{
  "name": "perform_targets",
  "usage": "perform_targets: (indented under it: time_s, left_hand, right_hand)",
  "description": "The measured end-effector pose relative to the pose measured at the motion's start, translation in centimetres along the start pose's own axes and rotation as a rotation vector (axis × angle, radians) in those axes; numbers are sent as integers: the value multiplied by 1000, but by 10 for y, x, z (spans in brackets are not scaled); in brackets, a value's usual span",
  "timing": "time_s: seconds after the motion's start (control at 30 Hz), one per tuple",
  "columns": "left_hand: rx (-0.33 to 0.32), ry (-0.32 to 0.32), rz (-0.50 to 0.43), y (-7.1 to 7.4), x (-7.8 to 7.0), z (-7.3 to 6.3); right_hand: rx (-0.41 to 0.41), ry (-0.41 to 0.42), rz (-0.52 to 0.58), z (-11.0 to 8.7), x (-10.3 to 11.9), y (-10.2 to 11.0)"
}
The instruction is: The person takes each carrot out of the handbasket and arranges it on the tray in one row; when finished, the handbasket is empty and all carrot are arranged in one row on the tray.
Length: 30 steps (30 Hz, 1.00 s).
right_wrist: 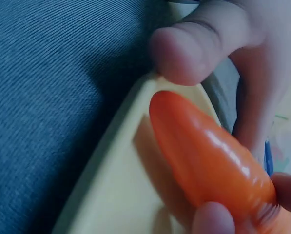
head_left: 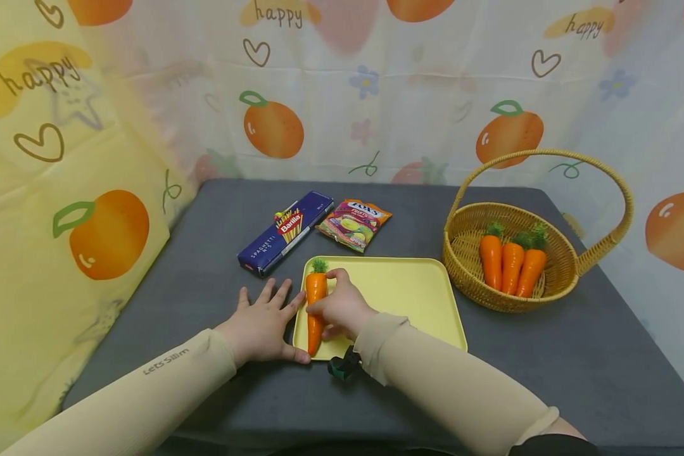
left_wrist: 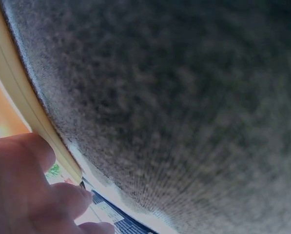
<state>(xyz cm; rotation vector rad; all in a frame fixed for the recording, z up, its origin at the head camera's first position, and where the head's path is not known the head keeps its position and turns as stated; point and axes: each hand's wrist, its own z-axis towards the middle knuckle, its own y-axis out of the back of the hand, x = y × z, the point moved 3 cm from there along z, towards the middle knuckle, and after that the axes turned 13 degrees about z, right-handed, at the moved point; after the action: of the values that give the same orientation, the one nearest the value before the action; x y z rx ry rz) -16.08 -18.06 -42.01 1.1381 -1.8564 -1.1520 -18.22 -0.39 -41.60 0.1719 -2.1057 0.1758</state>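
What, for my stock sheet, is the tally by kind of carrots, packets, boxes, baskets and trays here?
Carrots: 4
Fox's packet: 1
Spaghetti box: 1
Wicker basket: 1
Yellow tray: 1
Total: 8

Over the feed I see an orange, green-topped carrot [head_left: 316, 290] along the yellow tray [head_left: 405, 297]'s left edge, a navy box [head_left: 287, 233] toward the grey table [head_left: 205, 247]'s far edge, a tan basket [head_left: 484, 294] by its right, fruit-printed curtain [head_left: 333, 114].
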Motion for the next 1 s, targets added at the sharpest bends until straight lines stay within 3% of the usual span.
perform_targets:
  time_s: [0.33, 0.53, 0.73, 0.87, 1.0]
  left_hand:
    - [4, 2, 0, 2, -2, 0]
    - [12, 5, -9, 1, -2, 0]
    - [6, 11, -15, -1, -2, -1]
    - [0, 9, -12, -1, -1, -1]
    - [1, 5, -16, -1, -2, 0]
  right_hand:
    - [-14, 12, -83, -6, 4, 7]
    - [-10, 39, -37, -16, 32, 35]
    - [18, 106, 34, -38, 88, 91]
    - [6, 183, 69, -59, 121, 143]
    - [-21, 201, 98, -71, 137, 201]
